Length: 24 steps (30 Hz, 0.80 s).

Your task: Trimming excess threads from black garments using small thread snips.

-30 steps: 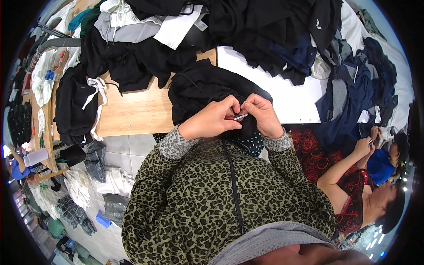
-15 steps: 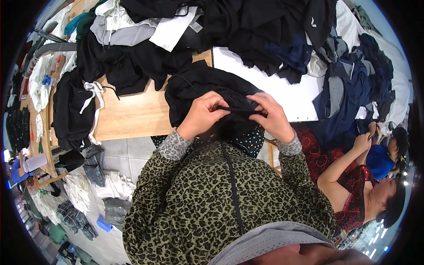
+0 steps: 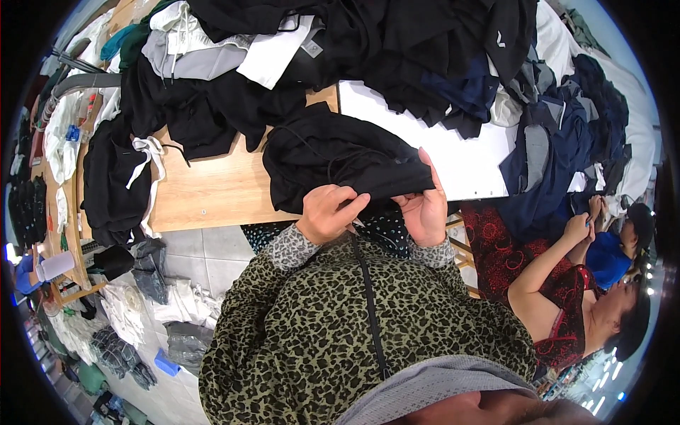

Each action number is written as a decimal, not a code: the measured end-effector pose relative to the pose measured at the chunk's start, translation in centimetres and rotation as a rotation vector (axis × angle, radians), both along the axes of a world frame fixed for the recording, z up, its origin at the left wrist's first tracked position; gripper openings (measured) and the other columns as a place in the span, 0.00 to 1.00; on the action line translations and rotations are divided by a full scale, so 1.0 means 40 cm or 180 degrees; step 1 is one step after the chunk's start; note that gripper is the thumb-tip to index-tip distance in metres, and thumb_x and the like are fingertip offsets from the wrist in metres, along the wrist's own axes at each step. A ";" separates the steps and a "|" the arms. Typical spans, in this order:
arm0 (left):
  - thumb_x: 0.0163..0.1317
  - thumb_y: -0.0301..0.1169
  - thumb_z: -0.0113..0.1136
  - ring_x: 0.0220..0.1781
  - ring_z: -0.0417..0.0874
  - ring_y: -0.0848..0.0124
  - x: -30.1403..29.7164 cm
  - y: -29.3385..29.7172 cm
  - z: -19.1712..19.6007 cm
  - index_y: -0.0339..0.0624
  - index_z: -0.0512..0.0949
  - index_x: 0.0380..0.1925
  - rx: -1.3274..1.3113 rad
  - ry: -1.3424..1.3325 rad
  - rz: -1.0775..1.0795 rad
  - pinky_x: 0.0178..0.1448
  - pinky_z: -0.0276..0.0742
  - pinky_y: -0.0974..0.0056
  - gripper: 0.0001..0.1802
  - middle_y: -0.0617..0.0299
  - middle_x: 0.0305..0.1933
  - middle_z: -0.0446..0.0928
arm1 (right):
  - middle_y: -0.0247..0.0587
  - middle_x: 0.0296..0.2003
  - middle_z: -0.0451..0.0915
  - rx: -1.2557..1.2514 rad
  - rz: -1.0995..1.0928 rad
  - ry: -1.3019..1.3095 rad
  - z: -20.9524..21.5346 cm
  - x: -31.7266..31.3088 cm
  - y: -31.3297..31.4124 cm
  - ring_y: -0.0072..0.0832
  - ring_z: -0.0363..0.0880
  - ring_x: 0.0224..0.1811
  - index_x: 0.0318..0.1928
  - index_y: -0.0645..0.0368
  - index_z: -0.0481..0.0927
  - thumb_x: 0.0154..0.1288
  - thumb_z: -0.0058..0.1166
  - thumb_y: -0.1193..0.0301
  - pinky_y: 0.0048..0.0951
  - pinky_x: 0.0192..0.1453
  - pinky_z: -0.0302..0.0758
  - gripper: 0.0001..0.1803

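Note:
A black garment (image 3: 354, 156) lies bunched at the table's near edge, its folded band drawn toward me. My left hand (image 3: 328, 214) is closed at the band's left end, thumb and forefinger pressed on the cloth. A small pointed metal tip (image 3: 355, 225) pokes out below those fingers; the rest of that tool is hidden in the hand. Palm turned up, my right hand (image 3: 426, 212) grips the right end, with the thumb above the cloth and the fingers beneath. A thin black cord (image 3: 301, 139) trails over the garment.
Black clothes (image 3: 418, 42) are heaped along the far side, with white shorts (image 3: 276, 53) among them. Navy garments (image 3: 545, 156) pile up at the right, near a seated person in red and black (image 3: 559, 312). Black cloth with white ties (image 3: 117, 177) hangs at the left table edge.
Both hands have come down and nearer to me. The right hand has turned palm up, and the black band now stretches flat between the hands.

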<state>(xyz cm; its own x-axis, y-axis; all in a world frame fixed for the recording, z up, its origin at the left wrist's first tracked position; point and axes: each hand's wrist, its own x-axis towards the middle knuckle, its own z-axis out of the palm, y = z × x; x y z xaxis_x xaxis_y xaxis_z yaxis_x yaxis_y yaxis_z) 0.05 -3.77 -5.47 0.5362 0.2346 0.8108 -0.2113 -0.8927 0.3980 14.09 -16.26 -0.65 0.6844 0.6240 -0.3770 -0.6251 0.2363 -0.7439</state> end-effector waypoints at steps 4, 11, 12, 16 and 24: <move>0.35 0.22 0.59 0.22 0.73 0.70 0.003 0.005 -0.005 0.41 0.81 0.37 -0.0018 -0.0009 0.0050 0.23 0.69 0.68 0.22 0.62 0.31 0.72 | 0.41 0.43 0.78 0.0467 0.0247 0.0039 -0.029 0.024 -0.024 0.26 0.80 0.38 0.65 0.55 0.61 0.68 0.39 0.78 0.29 0.40 0.82 0.25; 0.35 0.22 0.59 0.21 0.72 0.70 0.002 0.007 -0.019 0.41 0.81 0.37 0.0016 -0.0048 0.0127 0.22 0.68 0.68 0.21 0.63 0.31 0.72 | 0.45 0.45 0.78 0.0515 0.0182 -0.0016 -0.036 0.028 -0.030 0.28 0.81 0.41 0.64 0.58 0.62 0.68 0.40 0.78 0.30 0.42 0.83 0.24; 0.35 0.22 0.59 0.20 0.71 0.71 0.001 0.007 -0.019 0.41 0.81 0.37 0.0022 -0.0056 0.0140 0.22 0.68 0.68 0.21 0.63 0.31 0.71 | 0.45 0.45 0.78 0.0517 0.0186 -0.0017 -0.036 0.031 -0.031 0.28 0.81 0.41 0.64 0.58 0.62 0.68 0.40 0.78 0.30 0.42 0.83 0.24; 0.36 0.21 0.59 0.20 0.70 0.71 -0.002 0.009 -0.014 0.41 0.81 0.37 0.0004 -0.0009 0.0156 0.22 0.67 0.69 0.21 0.63 0.31 0.71 | 0.46 0.47 0.77 0.0532 0.0444 -0.0017 -0.023 0.033 -0.026 0.29 0.80 0.45 0.63 0.63 0.63 0.67 0.41 0.79 0.30 0.47 0.81 0.23; 0.36 0.23 0.60 0.21 0.71 0.70 0.004 0.004 -0.002 0.40 0.80 0.36 0.0113 -0.0004 0.0143 0.22 0.68 0.68 0.20 0.63 0.31 0.70 | 0.47 0.47 0.77 0.0166 0.0508 -0.0008 -0.035 0.002 -0.014 0.29 0.78 0.47 0.61 0.63 0.64 0.61 0.47 0.84 0.29 0.53 0.76 0.26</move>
<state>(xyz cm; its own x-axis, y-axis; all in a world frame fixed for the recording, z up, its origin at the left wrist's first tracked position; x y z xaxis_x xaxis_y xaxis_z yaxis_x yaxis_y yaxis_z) 0.21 -3.61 -5.57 0.5248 0.2296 0.8197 -0.1711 -0.9149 0.3657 14.19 -16.82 -2.05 0.5760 0.7435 -0.3398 -0.6560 0.1724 -0.7348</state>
